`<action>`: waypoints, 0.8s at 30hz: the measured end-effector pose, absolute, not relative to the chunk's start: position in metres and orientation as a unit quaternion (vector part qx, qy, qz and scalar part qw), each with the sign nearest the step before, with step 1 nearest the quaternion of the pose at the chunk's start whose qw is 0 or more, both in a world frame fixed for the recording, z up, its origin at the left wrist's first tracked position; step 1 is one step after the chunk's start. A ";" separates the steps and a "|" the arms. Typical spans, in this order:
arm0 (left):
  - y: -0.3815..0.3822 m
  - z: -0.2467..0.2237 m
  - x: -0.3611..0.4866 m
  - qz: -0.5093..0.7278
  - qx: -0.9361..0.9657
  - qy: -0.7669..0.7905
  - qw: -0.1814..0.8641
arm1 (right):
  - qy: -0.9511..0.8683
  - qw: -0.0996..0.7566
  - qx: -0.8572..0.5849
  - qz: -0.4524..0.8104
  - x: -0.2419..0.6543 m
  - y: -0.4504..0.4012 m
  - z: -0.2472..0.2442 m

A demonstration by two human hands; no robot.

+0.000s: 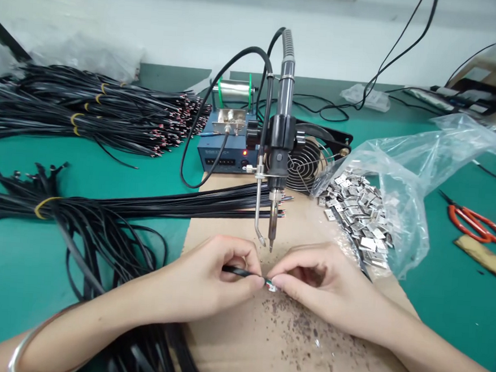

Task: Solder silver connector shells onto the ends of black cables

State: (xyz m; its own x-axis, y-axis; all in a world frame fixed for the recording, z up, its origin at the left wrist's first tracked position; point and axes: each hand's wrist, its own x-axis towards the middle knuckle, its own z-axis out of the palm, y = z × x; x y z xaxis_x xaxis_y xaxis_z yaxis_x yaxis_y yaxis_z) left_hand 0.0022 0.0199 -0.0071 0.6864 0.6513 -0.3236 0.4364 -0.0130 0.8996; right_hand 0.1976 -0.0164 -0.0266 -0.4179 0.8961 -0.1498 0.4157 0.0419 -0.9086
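My left hand (211, 282) is closed in a pinch on a black cable (237, 271), close to its stripped end. Thin coloured wires show at that end, beside a small silver-white USB connector (272, 288). The fingertips of my right hand (330, 285) are pinched on the connector, almost touching my left fingertips; they partly cover it. Just above both hands, a soldering iron (280, 154) hangs tip-down in a stand, with a thin metal feed tube (258, 209) angled toward its tip. I cannot tell whether the wires are joined to the connector.
Brown cardboard (228, 349) with dark specks lies below my hands. Loose USB connectors (360, 211) spill from a clear plastic bag (413, 192). Bundled black cables (109, 108) lie left. Behind stand a blue solder feeder (225, 150) and a fan (304, 164). Orange-handled cutters (479, 222) lie right.
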 end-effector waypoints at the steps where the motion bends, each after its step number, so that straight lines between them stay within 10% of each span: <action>1: 0.020 -0.007 0.002 0.086 0.709 0.383 0.586 | -0.689 0.238 -0.479 0.489 0.198 -0.017 -0.027; 24: 0.020 -0.004 -0.002 -0.002 0.707 0.306 0.638 | -0.931 0.206 -0.257 0.160 0.202 -0.016 -0.021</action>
